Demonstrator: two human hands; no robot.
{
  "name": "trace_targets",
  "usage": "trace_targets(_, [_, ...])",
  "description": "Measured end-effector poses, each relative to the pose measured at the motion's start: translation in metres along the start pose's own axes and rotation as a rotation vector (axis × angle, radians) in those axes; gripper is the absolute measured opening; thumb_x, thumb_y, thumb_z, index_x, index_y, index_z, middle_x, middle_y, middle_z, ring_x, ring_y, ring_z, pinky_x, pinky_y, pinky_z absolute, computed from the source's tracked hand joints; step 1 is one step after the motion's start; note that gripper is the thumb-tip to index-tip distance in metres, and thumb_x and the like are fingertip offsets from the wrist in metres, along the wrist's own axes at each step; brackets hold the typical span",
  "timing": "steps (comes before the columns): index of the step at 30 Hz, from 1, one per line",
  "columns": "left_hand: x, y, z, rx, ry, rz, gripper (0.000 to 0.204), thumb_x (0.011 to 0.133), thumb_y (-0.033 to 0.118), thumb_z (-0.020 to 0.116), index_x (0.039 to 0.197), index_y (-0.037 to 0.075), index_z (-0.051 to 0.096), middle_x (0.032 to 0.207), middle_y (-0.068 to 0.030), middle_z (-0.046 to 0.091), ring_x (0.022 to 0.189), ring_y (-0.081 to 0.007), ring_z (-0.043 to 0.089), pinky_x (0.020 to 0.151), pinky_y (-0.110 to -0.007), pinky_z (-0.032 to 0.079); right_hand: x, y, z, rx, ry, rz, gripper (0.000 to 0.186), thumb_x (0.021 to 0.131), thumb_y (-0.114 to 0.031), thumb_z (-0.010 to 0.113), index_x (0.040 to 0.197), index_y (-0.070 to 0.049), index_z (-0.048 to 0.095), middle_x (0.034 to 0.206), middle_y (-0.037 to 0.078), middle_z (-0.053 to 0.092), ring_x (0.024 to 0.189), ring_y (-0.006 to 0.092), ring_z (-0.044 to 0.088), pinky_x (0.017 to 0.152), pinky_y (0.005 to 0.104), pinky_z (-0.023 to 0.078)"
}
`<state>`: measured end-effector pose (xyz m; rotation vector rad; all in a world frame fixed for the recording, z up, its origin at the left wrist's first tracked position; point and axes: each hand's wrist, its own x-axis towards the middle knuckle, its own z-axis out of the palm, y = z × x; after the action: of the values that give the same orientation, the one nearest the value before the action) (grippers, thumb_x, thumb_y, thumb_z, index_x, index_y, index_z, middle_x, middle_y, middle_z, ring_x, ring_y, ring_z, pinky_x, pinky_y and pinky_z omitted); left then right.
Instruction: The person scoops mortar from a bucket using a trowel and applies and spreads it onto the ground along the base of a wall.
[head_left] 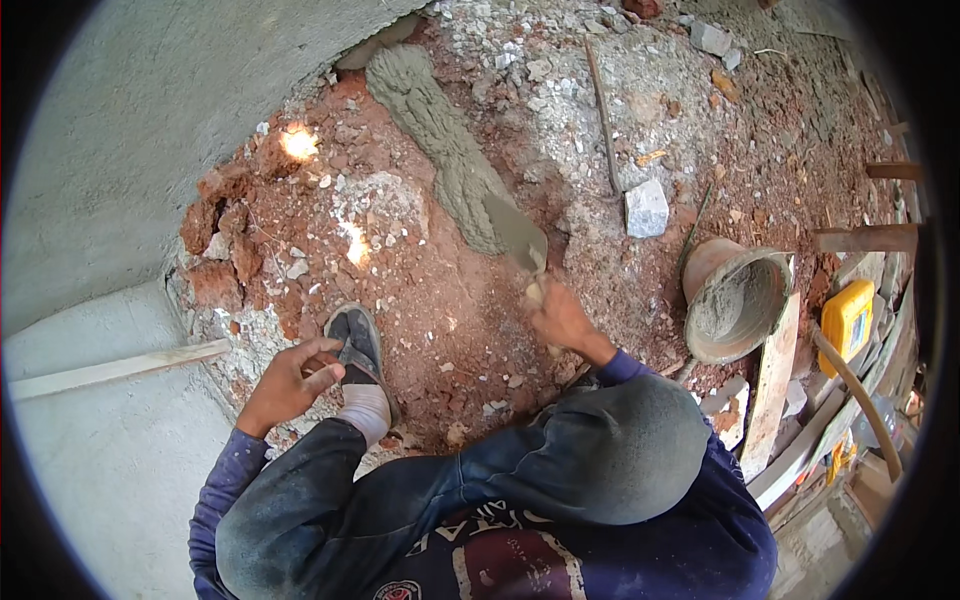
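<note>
My right hand [563,318] is wrapped round the handle of a trowel [517,231]. The metal blade lies against the near end of a strip of wet mortar [428,122], which runs through the red soil up to the grey wall. Over my left knee and beside my shoe [355,338], my left hand [292,385] hangs in the air. Its fingers are loosely bent with gaps between them, and nothing shows in it.
Right of me a tilted bucket [740,303] has mortar smeared inside, near a yellow jerrycan [848,325] and several planks [775,390]. A pale stone block [646,209] and a thin stick [604,118] lie on the rubble. A smooth grey wall [150,130] bounds the left.
</note>
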<state>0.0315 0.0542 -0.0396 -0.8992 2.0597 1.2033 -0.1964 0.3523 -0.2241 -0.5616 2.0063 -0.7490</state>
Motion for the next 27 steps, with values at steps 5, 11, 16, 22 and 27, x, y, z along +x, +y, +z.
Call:
trace_targets(5, [0.007,0.003,0.009,0.02,-0.017,0.033,0.042,0.092,0.021,0.071,0.125,-0.002,0.059,0.095,-0.0114,0.07,0.083,-0.0164,0.067,0.076,-0.031,0.053,0.033,-0.011,-0.01,0.011,0.06,-0.148,0.038,0.09,-0.022,0.057,0.111,0.009,0.052,0.091,0.031,0.065,0.089,0.0479,0.065,0.082,0.051,0.052])
trace_targets(11, [0.012,0.011,0.005,0.041,-0.061,0.012,0.044,0.091,0.022,0.071,0.126,-0.002,0.059,0.101,-0.012,0.069,0.089,-0.0171,0.066,0.082,-0.032,0.052,0.019,0.018,0.012,-0.024,0.052,-0.09,0.042,0.09,-0.024,0.059,0.114,0.009,0.051,0.092,0.031,0.065,0.088,0.0479,0.064,0.083,0.0511,0.052])
trace_targets(16, [0.024,0.031,0.011,0.125,-0.111,0.125,0.042,0.091,0.021,0.071,0.126,0.0,0.059,0.099,-0.0135,0.071,0.092,-0.0191,0.067,0.083,-0.032,0.053,-0.018,0.027,0.008,0.081,-0.023,0.01,0.039,0.089,-0.026,0.061,0.109,0.007,0.053,0.087,0.03,0.065,0.087,0.0482,0.064,0.081,0.0508,0.052])
trace_targets(22, [0.056,0.115,0.002,0.321,-0.156,0.373,0.038,0.091,0.022,0.069,0.123,0.003,0.061,0.105,-0.0173,0.069,0.094,-0.0312,0.068,0.085,-0.039,0.052,-0.112,0.027,-0.081,0.555,-0.083,-0.017,0.024,0.093,-0.021,0.064,0.103,0.0,0.058,0.071,0.003,0.061,0.054,0.0113,0.059,0.047,0.0317,0.048])
trace_targets(27, [0.103,0.211,0.043,0.635,-0.347,0.516,0.028,0.09,0.012,0.064,0.117,0.003,0.062,0.096,-0.0189,0.069,0.084,-0.0328,0.066,0.077,-0.04,0.05,-0.272,0.048,-0.173,0.316,0.209,0.193,0.03,0.088,-0.017,0.071,0.111,0.0,0.064,0.078,0.005,0.065,0.059,0.0117,0.059,0.057,0.0288,0.049])
